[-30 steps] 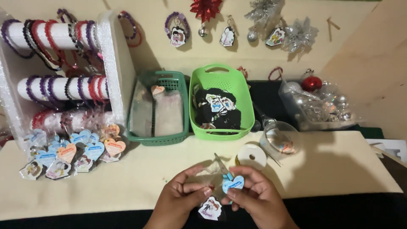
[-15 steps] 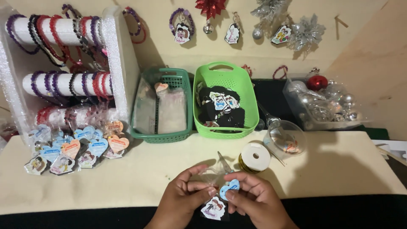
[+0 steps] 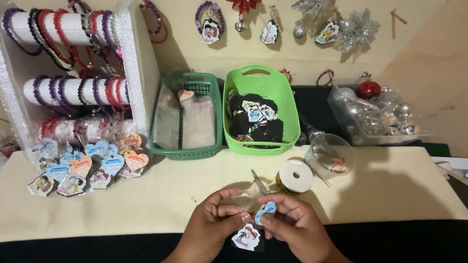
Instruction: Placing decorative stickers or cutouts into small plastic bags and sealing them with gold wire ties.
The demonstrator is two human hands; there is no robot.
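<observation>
My left hand [image 3: 214,221] and my right hand [image 3: 292,221] meet near the front edge of the cream table [image 3: 146,195]. Between their fingertips they pinch a small clear plastic packet with a light blue heart tag [image 3: 265,213] at its top. A cartoon keychain charm [image 3: 246,237] hangs inside the packet, below the fingers. Small scissors [image 3: 259,182] lie on the table just behind my hands, partly hidden by them.
A gold ribbon spool [image 3: 294,177] and a clear bowl [image 3: 329,156] sit behind my right hand. Dark green [image 3: 187,114] and light green [image 3: 261,109] baskets stand further back. Several packed keychains [image 3: 83,165] lie left, below a white bracelet rack [image 3: 73,73]. A bag of ornaments [image 3: 375,114] is right.
My hands have stayed in place, with the fingers shifting slightly on the packet and the blue heart tag. The view has tilted down a little.
</observation>
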